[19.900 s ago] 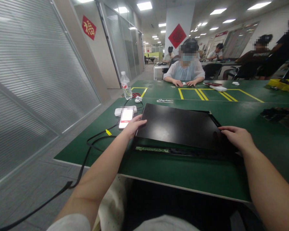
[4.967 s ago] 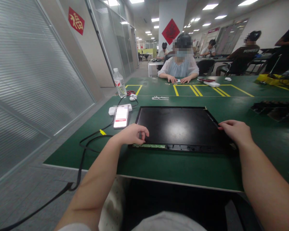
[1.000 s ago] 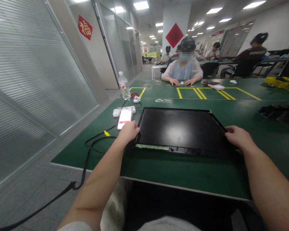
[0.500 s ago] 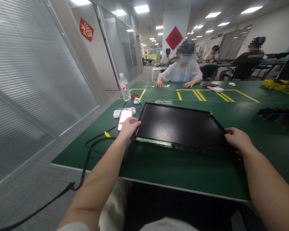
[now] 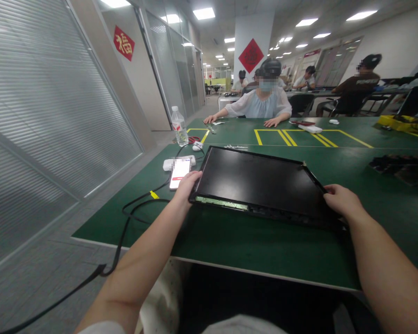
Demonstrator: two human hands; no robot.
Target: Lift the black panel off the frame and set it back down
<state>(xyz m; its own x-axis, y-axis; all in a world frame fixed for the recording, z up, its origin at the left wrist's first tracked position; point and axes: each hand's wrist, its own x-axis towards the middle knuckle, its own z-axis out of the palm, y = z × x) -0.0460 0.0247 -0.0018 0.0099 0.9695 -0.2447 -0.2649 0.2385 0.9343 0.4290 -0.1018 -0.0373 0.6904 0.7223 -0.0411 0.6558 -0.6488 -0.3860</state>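
Note:
A black display panel [image 5: 254, 178] with a dark frame is held above the green table [image 5: 125, 222], slightly tilted. Along its near edge runs an exposed greenish circuit strip [image 5: 223, 203]. My left hand [image 5: 190, 184] grips the left edge of the panel, and most of its fingers are hidden behind the frame. At the right edge, my right hand [image 5: 343, 199] is closed around the frame, its fingers partly out of sight underneath. Just beyond my left hand lies a phone [image 5: 179, 174] with a lit screen.
A water bottle [image 5: 179, 126], a white plug-like device [image 5: 197, 146] and a black cable [image 5: 127, 220] are at the left. Opposite sits a person [image 5: 264, 99] with both hands on the table. Dark parts [image 5: 400, 169] lie at the right, near a yellow bag [image 5: 400, 125].
The panel has shifted very slightly up and left, with both my hands still on it. The person opposite has moved one hand, with a small item near it, toward the left of the picture.

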